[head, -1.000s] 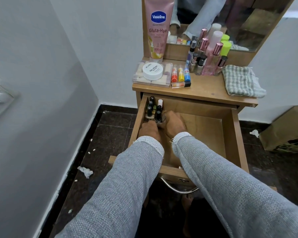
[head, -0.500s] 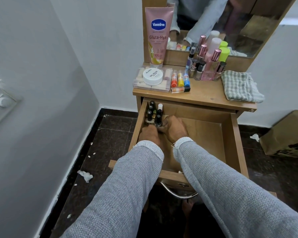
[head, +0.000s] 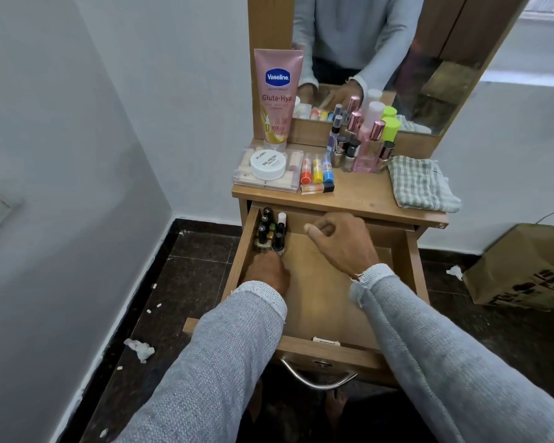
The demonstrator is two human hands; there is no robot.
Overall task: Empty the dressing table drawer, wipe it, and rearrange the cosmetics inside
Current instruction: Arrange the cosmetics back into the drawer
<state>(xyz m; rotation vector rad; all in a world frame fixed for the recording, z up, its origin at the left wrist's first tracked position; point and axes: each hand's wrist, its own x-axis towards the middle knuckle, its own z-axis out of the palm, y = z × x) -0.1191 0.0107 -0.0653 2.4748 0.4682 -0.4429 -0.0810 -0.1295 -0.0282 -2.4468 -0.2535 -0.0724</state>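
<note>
Landmark: the open drawer [head: 406, 266] of the dressing table [head: 365, 195].

Item 1, left of the drawer: I log crumpled tissue [head: 140, 348] on the dark floor beside the white wall.

Item 2, drawer's back left corner: a cluster of nail polish bottles [head: 271, 231], upright, dark caps and one white cap, packed against the left wall.

Item 3, my left hand [head: 266, 271]: low inside the drawer, directly in front of that cluster and touching its nearest bottles; the fingertips are hidden behind the knuckles, so I cannot tell whether they grip a bottle.

Item 4, my right hand [head: 339, 243]: raised above the drawer's bare middle, fingers loosely curled, holding nothing.

Item 5, tabletop above the drawer, left end: a pink Vaseline tube [head: 277, 97] standing upright; in front of it a clear case [head: 247, 174] with a white nail polish remover tub [head: 267, 164] on top; next, small coloured tubes [head: 317, 171].

Item 6, tabletop above the drawer's middle: perfume and polish bottles [head: 363, 148] before the mirror [head: 445, 59].

Item 7, tabletop above the drawer's right: a folded checked cloth [head: 421, 183].

Item 8, right of the drawer: a cardboard box [head: 525, 270] on the floor.
</note>
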